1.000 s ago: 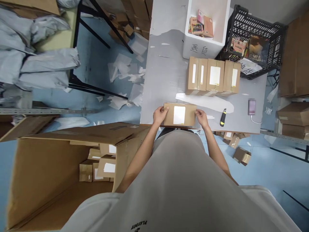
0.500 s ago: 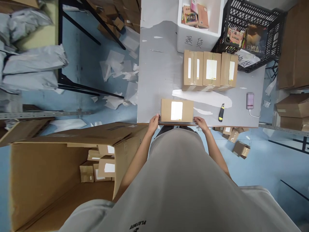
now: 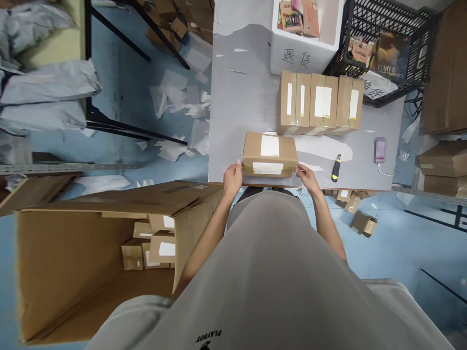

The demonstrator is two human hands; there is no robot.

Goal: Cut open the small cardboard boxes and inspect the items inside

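Observation:
A brown cardboard box (image 3: 252, 147) is tilted near the front edge of the grey table (image 3: 233, 112), with one white label on its top and another on the taped side facing me. My left hand (image 3: 232, 180) pinches its left end, and my right hand (image 3: 307, 178) pinches its right end. Parts of the fingertips are hidden against the box. To the right of my right hand lies a yellow-and-black utility knife (image 3: 336, 168). Beyond the box, several labelled cardboard boxes (image 3: 305, 92) stand in a row.
A white foam bin (image 3: 302, 53) and a black plastic crate (image 3: 412, 80), both with goods inside, are at the back. A phone (image 3: 380, 149) on a cable lies at the right. At my left stands a large open carton (image 3: 73, 272) containing smaller boxes.
The box has been tipped, and its taped side with a second label now faces me. Both hands remain at its ends. The view has shifted slightly.

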